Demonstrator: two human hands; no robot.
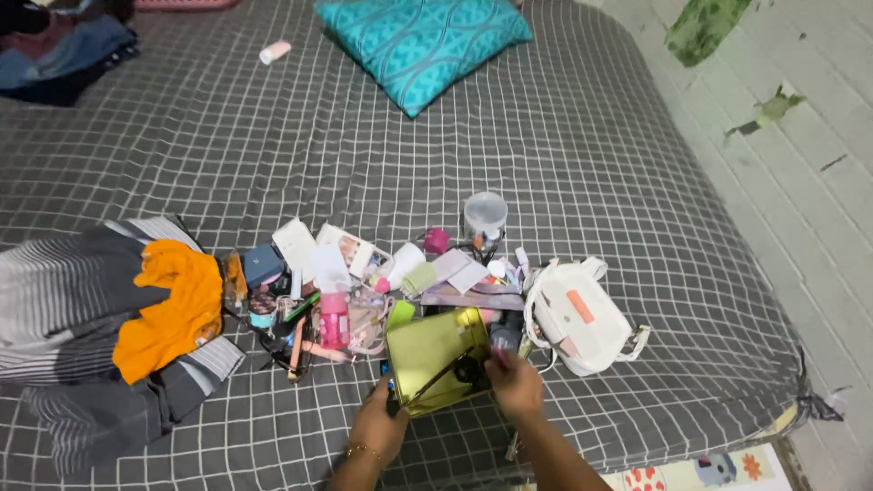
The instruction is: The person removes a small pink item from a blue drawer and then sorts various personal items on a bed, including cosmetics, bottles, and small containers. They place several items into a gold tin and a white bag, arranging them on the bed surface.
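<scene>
Yellow-green pouch (pixel 435 355) lies on the checked bed (pixel 637 227), amid scattered cosmetics. Left hand (pixel 380 420) grips its lower left edge; right hand (pixel 515 384) closed at its right edge, holding a small pink item (pixel 499 356).

- A teal patterned pillow (pixel 423 41) is lying near the head of the grey checked bedsheet (pixel 591 164).
- An orange cloth (pixel 171 307) is resting on striped grey fabric (pixel 64 300).
- A white handbag (pixel 580 318) is sitting beside scattered cosmetics (pixel 336 282).
- A clear plastic cup (pixel 485 215) is standing upright.
- A small pink-white bottle (pixel 275 52) is lying apart.
- Dark clothes (pixel 55 50) are piling in the corner.
</scene>
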